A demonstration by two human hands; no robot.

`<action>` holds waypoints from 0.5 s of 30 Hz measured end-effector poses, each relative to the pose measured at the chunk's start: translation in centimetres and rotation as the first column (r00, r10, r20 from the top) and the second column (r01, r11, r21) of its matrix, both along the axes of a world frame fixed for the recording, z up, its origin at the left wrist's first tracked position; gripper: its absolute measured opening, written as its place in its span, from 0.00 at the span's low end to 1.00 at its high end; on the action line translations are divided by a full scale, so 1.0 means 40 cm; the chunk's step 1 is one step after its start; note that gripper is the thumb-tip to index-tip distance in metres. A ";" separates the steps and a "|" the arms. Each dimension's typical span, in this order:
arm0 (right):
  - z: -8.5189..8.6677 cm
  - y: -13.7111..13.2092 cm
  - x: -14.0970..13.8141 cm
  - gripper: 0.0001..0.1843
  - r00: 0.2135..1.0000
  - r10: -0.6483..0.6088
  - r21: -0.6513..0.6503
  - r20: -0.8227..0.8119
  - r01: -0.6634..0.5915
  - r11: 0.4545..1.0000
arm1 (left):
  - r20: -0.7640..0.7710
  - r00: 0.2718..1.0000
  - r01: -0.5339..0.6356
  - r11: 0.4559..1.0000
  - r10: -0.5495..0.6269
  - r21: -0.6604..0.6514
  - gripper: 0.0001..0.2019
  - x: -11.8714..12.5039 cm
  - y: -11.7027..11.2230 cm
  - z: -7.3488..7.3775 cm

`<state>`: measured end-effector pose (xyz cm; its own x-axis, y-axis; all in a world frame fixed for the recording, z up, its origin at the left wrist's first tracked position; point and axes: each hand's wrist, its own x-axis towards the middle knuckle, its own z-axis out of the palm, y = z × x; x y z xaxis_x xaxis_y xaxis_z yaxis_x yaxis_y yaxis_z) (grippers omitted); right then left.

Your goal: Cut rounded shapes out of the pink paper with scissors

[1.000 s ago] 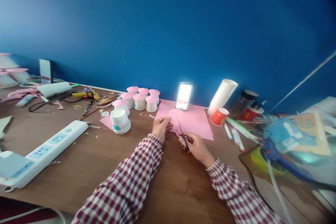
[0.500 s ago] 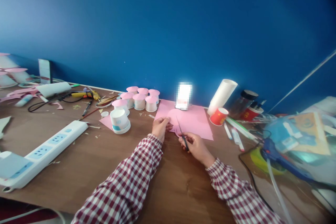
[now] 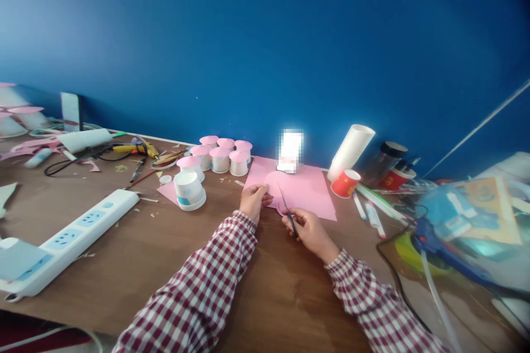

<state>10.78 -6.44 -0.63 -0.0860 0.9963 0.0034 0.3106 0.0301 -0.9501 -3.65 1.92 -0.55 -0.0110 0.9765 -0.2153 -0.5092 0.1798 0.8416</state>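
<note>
Scissors (image 3: 287,205) with dark handles are gripped in my right hand (image 3: 309,231), their blades pointing away from me over pink paper. My left hand (image 3: 253,202) is closed on the edge of a rounded piece of pink paper (image 3: 275,182), pinching it between thumb and fingers. A curled pink strip hangs by the blades. Behind and beneath the piece lies a larger pink sheet (image 3: 317,193). Whether the blades are fully closed is too small to tell. Left of my left hand, a white paper cup (image 3: 187,185) stands upside down on the table.
Several cups with pink disc tops (image 3: 219,153) stand by the wall. A bright, blurred-out phone (image 3: 290,150) leans behind the sheet. To the right are a white cup stack (image 3: 351,149), a red cup (image 3: 345,183) and a blue glue gun (image 3: 447,256). A power strip (image 3: 70,242) lies left.
</note>
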 end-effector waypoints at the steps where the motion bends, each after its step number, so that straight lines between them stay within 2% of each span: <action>1: 0.000 0.000 0.000 0.24 1.000 -0.001 -0.002 -0.002 0.001 1.000 | 0.003 1.000 -0.003 1.000 0.003 0.000 0.10 0.000 0.000 0.001; 15: -0.007 0.005 0.004 0.24 1.000 -0.017 0.010 0.019 0.017 1.000 | 0.016 1.000 0.002 1.000 -0.002 -0.007 0.09 -0.002 0.004 -0.004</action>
<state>10.93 -6.24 -0.90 -0.0689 0.9976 0.0112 0.3296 0.0334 -0.9435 -3.71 2.08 -0.70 -0.0055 0.9749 -0.2225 -0.5221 0.1870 0.8321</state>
